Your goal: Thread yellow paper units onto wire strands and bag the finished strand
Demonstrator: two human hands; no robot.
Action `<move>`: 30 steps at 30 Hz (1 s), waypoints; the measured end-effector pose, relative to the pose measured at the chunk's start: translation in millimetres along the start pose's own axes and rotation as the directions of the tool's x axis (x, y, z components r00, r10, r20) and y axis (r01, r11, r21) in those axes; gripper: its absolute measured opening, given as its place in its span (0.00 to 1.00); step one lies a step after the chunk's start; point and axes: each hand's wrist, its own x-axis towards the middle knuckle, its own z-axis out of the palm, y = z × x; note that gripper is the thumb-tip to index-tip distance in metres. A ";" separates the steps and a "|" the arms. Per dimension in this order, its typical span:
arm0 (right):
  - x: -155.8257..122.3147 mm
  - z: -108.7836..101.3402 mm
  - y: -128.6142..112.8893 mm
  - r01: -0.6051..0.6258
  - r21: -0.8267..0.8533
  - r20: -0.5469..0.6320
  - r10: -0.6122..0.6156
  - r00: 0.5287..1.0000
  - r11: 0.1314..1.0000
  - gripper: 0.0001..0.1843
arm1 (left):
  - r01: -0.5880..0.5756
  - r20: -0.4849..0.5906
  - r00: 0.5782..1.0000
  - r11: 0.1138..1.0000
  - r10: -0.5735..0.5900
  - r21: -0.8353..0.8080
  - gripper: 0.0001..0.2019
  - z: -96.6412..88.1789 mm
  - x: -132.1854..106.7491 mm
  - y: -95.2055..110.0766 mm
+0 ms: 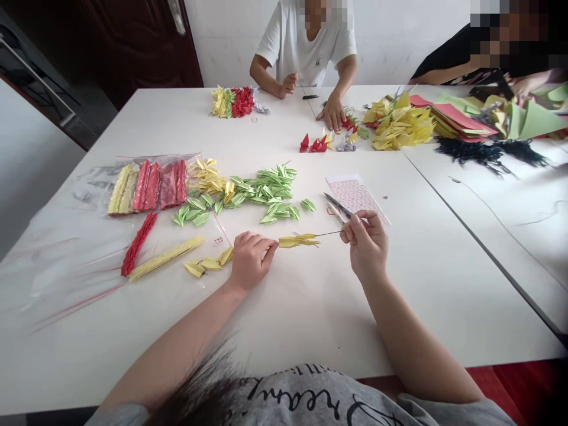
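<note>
Between my hands a dark thread (pixel 329 233) is stretched with folded yellow paper pieces (pixel 298 240) strung on it. My left hand (pixel 252 260) pinches the left end of these yellow pieces. My right hand (pixel 367 239) is closed on the thread's right end, fingertips together. More yellow folded pieces (pixel 210 263) lie just left of my left hand. Beyond my hands spreads a loose pile of green folded paper pieces (pixel 266 186), with yellow ones (pixel 207 177) at its left. Scissors (pixel 337 204) and a white pen-like stick (pixel 336 213) lie behind my right hand, partly hidden by it.
A clear bag (pixel 151 184) holds red and yellow paper bundles; a red strand (pixel 139 244) and a yellow strand (pixel 166 258) lie before it. A printed sheet (pixel 357 195) is at centre right. Two people sit across, near paper heaps (pixel 402 121) and dark threads (pixel 470 155).
</note>
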 end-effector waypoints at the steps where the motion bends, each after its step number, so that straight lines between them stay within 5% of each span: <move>1: 0.0 -0.2 0.3 -0.001 -0.010 0.007 0.001 1.000 1.000 0.20 | 0.004 -0.007 1.000 1.000 -0.004 -0.003 0.12 0.0 0.1 -0.2; 5: -3.5 -1.3 -1.0 -0.012 -0.137 0.205 0.041 0.978 0.991 0.18 | 0.004 -0.027 1.000 1.000 -0.004 -0.015 0.12 0.0 0.6 -1.0; 8: -11.2 1.2 -0.4 -0.005 -0.332 0.466 0.169 0.868 0.943 0.23 | -0.021 -0.037 0.999 1.000 0.020 -0.020 0.12 0.2 0.8 -1.3; 11: -20.8 7.9 6.8 0.094 -0.480 0.585 0.238 0.776 0.872 0.28 | -0.063 -0.046 0.997 0.998 0.063 -0.011 0.12 0.6 0.5 -1.6; 17: -29.2 17.4 24.3 0.170 -0.557 0.595 0.248 0.764 0.813 0.22 | -0.103 -0.051 0.994 0.994 0.101 -0.035 0.10 0.4 -0.4 -3.1; 30: -26.2 17.7 22.2 0.125 -0.616 0.566 0.327 0.757 0.778 0.30 | -0.133 -0.115 0.985 0.990 0.127 -0.047 0.08 1.6 0.5 -4.1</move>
